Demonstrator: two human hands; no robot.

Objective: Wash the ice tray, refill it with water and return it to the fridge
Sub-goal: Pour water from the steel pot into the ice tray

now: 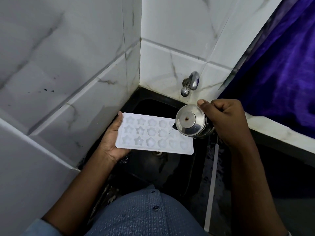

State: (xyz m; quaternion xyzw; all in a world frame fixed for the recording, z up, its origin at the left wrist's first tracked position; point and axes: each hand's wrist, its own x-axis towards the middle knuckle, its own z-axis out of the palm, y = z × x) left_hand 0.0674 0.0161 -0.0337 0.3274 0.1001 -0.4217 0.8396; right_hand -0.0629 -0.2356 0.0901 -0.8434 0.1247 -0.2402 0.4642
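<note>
The left hand (110, 142) grips the ice tray (153, 133) by its left end; the right hand (226, 120), fingers curled, tips a steel pot (190, 121) over its right end

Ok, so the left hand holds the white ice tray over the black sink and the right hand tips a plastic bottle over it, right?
Not quite. The head view shows the right hand tipping a small steel pot, not a plastic bottle. The rest stands: the left hand holds the white ice tray over the black sink.
</note>
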